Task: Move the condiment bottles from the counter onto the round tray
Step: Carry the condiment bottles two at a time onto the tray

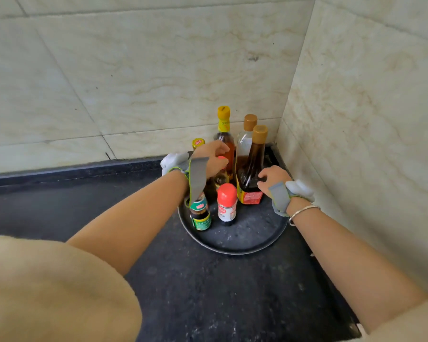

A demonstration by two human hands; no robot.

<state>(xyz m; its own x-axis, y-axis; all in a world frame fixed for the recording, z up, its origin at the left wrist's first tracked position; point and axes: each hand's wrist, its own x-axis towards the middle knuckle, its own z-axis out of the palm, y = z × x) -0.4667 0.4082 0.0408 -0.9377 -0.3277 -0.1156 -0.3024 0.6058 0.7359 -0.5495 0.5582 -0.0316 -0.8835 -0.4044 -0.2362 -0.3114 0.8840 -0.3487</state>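
Note:
The round dark tray (pixel 253 234) lies in the counter's corner. On its front stand a green-labelled jar (pixel 200 217) and a small red-capped bottle (pixel 227 204). Behind them are a tall yellow-capped bottle (pixel 224 127), a clear bottle with a brown cap (pixel 247 139) and a dark sauce bottle with a brown cap (pixel 253 166). A yellow-lidded jar (pixel 198 143) peeks out at the back left. My left hand (pixel 211 157) is closed over another red-capped bottle (pixel 222 159), mostly hidden by my fingers. My right hand (pixel 272 177) grips the dark sauce bottle's shoulder.
Tiled walls close the corner behind and to the right of the tray. The black speckled counter (pixel 195 292) stretches toward me and to the left. Both wrists wear grey straps with white pads, and a silver bangle (pixel 303 212) sits on the right wrist.

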